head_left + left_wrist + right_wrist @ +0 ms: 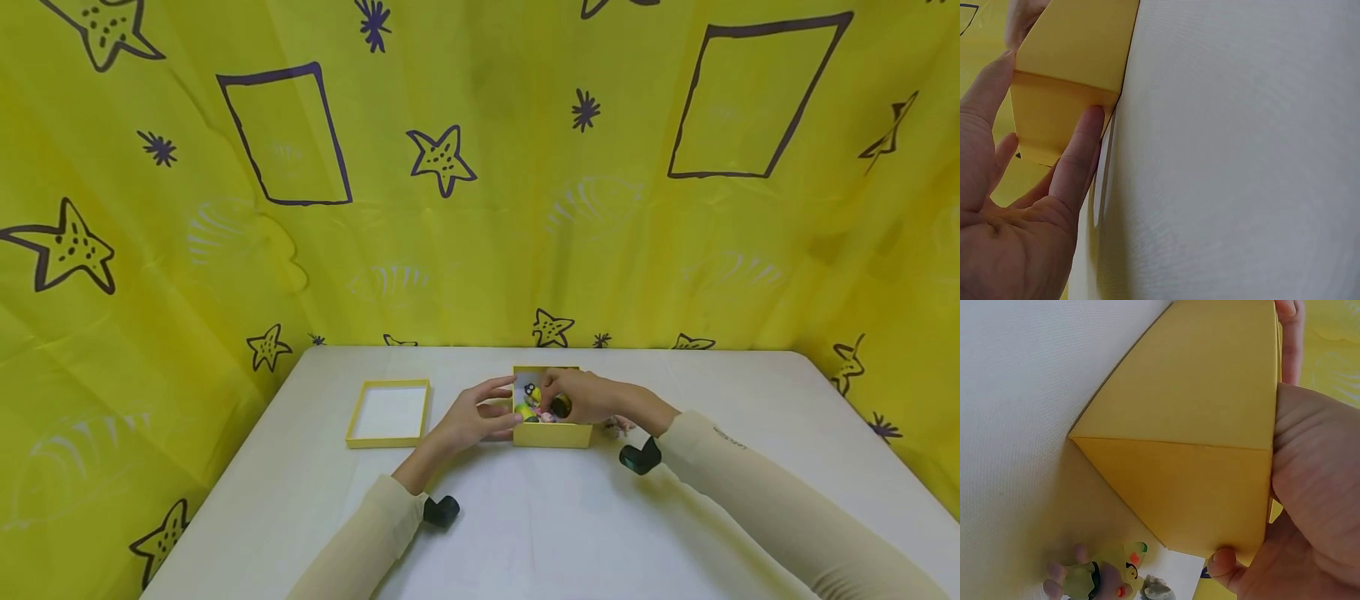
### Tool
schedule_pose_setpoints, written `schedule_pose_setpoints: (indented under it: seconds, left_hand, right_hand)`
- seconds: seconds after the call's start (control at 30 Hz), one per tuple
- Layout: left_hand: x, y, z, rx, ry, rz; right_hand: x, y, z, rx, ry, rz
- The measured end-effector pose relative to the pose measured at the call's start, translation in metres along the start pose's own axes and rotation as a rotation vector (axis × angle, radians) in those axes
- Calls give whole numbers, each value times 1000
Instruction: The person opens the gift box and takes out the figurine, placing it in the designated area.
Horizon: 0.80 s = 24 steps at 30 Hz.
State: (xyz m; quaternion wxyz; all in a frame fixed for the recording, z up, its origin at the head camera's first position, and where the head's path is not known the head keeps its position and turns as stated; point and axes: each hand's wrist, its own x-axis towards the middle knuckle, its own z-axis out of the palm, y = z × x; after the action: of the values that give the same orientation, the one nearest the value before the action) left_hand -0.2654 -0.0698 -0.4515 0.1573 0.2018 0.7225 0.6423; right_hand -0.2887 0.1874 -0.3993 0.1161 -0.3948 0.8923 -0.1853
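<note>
A yellow open-topped box (pixel 551 436) stands on the table, with several small colourful toy figures (pixel 531 402) inside. My left hand (pixel 470 417) steadies it from the left: the thumb touches the near rim corner, and fairly straight fingers rest against the side wall in the left wrist view. Over the box's right part, my right hand (pixel 588 396) reaches inside with bent fingers. A dark, rounded yellow-and-black toy (pixel 560 406) shows beside these fingers; whether they pinch it is hidden. In the right wrist view one fingertip touches the box's outer wall (pixel 1179 494).
Left of the box lies its shallow yellow-rimmed lid (pixel 387 442), white inside. Just right of the box, small figures lie on the white table (pixel 547 525), including a pale green-and-purple figure (pixel 1107 578) and a grey one (pixel 1157 589). Behind hangs a yellow curtain (pixel 495 233).
</note>
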Motion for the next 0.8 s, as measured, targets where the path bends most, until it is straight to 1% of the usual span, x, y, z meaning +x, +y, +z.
schedule_pose_setpoints:
  seconds: [0.2, 0.5, 0.8]
  left_hand:
    - [1, -1, 0, -21, -9, 0]
    - [1, -1, 0, -14, -7, 0]
    - [0, -1, 0, 0, -6, -3]
  right_hand:
    - [0, 0, 0, 10, -5, 6]
    - [0, 1, -1, 15, -4, -9]
    - [-1, -2, 0, 19, 28, 10]
